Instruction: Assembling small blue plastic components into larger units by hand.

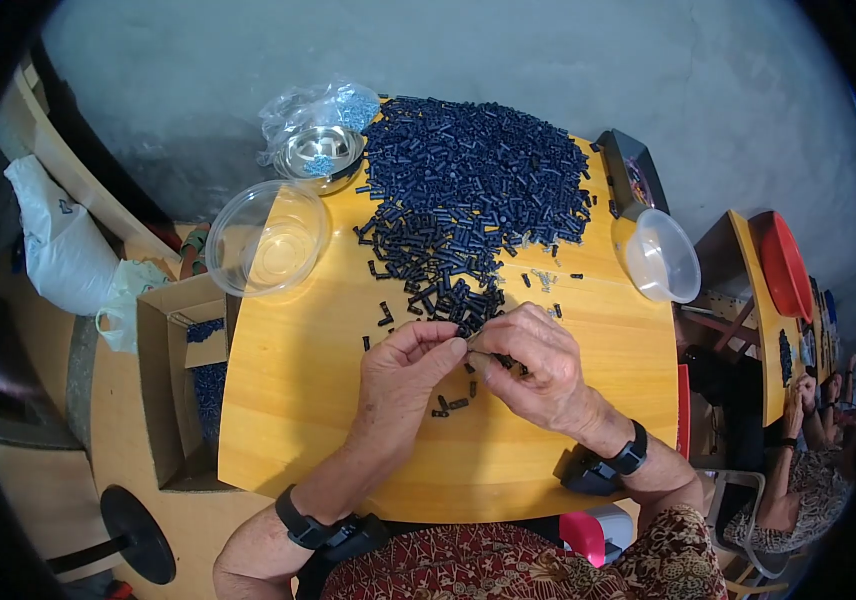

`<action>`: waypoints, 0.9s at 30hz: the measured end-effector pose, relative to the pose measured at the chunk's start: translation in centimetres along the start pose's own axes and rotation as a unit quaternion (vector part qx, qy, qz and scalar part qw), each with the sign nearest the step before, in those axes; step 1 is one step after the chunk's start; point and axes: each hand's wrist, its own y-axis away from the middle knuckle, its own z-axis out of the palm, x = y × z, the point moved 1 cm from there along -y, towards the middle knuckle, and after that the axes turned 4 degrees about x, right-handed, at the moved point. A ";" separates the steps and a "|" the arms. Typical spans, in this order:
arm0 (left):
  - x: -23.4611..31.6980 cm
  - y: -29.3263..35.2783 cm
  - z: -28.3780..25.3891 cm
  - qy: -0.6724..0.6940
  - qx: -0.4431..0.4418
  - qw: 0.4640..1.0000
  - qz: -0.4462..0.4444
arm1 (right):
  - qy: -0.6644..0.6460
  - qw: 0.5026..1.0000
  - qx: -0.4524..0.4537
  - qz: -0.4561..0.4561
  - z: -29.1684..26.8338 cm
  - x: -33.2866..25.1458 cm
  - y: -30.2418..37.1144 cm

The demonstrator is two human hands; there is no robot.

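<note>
Hands point(398, 380) pinched together, heaped dark cylindrical pieces point(478, 170), smooth wooden tabletop point(293, 390)

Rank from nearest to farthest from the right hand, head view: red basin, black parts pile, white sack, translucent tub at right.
1. Black parts pile: just ahead
2. Translucent tub: ahead, right
3. Red basin: far right, beyond the tub
4. White sack: far left

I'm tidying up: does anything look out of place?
Mildly: some small, pale, shiny pieces lie loose on the yellow wooden table, beside the heap of small black cylindrical parts, not in a container.
</note>
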 end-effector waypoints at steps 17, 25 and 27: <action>0.0 0.5 0.4 -0.115 -0.057 0.989 0.076 | -0.107 0.988 0.027 0.109 -1.3 0.1 0.1; 0.2 0.8 0.5 -0.180 -0.042 0.980 0.073 | -0.093 0.992 0.003 0.085 -1.5 0.0 -0.1; 0.2 1.0 0.5 -0.185 -0.040 0.979 0.078 | -0.065 0.997 -0.005 0.046 -1.6 -0.2 -0.3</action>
